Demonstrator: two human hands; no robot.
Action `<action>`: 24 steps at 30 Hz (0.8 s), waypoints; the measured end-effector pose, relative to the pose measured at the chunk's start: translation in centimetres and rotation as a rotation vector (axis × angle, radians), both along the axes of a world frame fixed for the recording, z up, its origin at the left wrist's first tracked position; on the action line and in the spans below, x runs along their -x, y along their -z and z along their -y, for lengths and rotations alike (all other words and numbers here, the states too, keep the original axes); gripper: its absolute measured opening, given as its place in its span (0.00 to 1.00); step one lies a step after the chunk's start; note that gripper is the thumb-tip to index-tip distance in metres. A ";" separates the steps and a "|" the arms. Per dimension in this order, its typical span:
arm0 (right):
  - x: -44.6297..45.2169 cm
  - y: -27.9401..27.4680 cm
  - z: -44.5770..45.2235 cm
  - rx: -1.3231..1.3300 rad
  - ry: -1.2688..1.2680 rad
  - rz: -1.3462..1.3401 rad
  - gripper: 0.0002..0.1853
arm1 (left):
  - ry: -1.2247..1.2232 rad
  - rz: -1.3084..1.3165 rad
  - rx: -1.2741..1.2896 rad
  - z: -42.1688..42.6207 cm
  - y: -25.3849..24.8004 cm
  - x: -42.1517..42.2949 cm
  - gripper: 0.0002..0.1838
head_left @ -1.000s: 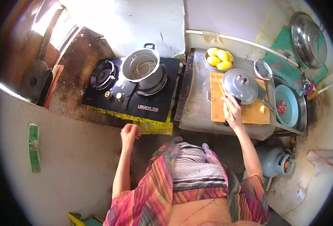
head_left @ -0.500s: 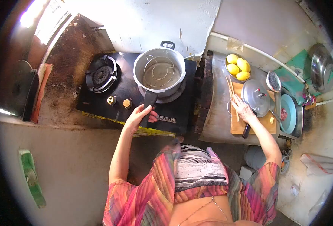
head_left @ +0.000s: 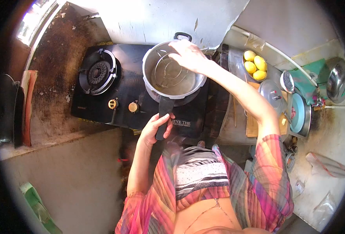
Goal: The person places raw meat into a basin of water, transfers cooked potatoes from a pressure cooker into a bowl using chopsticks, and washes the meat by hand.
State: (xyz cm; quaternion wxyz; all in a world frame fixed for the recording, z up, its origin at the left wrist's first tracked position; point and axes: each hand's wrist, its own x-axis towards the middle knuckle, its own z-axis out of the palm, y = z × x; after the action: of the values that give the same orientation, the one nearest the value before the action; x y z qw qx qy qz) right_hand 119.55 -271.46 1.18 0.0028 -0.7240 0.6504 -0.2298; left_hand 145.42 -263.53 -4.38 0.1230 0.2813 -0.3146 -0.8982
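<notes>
An open pressure cooker pot [head_left: 147, 76] sits on the right burner of the black gas stove. My left hand [head_left: 155, 128] is closed round its long black handle [head_left: 165, 107]. Inside the pot lies a round wire steaming rack [head_left: 168, 85]. My right hand [head_left: 190, 56] reaches over the pot's right rim, its fingers bent onto the far edge of the rack; the fingertips are partly washed out by glare. The pressure cooker lid [head_left: 269, 93] rests on a wooden cutting board [head_left: 253, 126], partly behind my right forearm.
At the left is a second burner [head_left: 98, 72], with two knobs [head_left: 133, 106] in front. A bowl of yellow fruit [head_left: 255, 65], a small bowl of dark contents [head_left: 287, 82] and a blue basin [head_left: 297, 113] stand to the right. One chopstick [head_left: 235, 112] lies beside the board.
My right hand has left the lid and cutting board and moved left over the pot, down to the rack. My left hand has kept its grip on the handle.
</notes>
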 end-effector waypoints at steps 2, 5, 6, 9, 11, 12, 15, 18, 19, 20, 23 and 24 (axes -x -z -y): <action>-0.9 0.0 1.5 -0.158 0.010 0.097 0.16 | -0.004 0.001 -0.010 0.0 0.1 0.0 0.14; -1.1 -1.5 1.3 -0.393 -0.031 0.259 0.14 | -0.011 -0.011 -0.014 -0.1 0.1 0.0 0.14; -1.0 -2.1 0.8 -0.393 -0.027 0.261 0.14 | -0.014 -0.022 -0.007 -0.1 0.1 0.1 0.15; 0.3 -3.3 -1.4 -0.369 -0.155 0.697 0.09 | -0.008 -0.036 -0.003 0.0 0.7 0.0 0.15; 1.9 -4.5 -3.1 -0.264 -0.166 0.905 0.08 | -0.014 -0.008 0.028 -0.1 0.5 0.1 0.15; 2.8 -5.4 -4.1 -0.160 -0.182 1.108 0.08 | -0.024 0.018 0.051 -0.2 0.3 0.2 0.15; 6.4 -8.0 -8.1 -0.007 -0.097 1.399 0.09 | -0.021 0.106 0.106 -0.3 0.0 -0.3 0.15; 11.4 -8.8 -15.1 0.180 -0.063 1.659 0.09 | -0.079 0.306 0.146 -0.9 -0.4 -0.5 0.15; 13.0 -8.9 -18.1 0.174 -0.020 1.695 0.09 | -0.073 0.352 0.218 -1.1 -0.8 -0.7 0.15; 14.1 -8.6 -21.1 0.175 0.030 1.733 0.09 | -0.170 0.423 0.263 -1.6 -0.9 -1.0 0.16; 17.7 -7.0 -30.4 0.323 0.345 1.722 0.09 | -0.331 0.596 0.604 -1.4 0.2 -2.9 0.17; 18.9 -6.7 -34.0 0.359 0.474 1.671 0.11 | -0.467 0.747 0.780 -1.4 0.8 -3.4 0.18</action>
State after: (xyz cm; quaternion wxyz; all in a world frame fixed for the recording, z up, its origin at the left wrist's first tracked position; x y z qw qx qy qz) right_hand 100.62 -237.48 7.90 0.3156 -0.1553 0.5231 -0.7763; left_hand 148.81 -262.10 -5.19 0.2928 0.5744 -0.5734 -0.5055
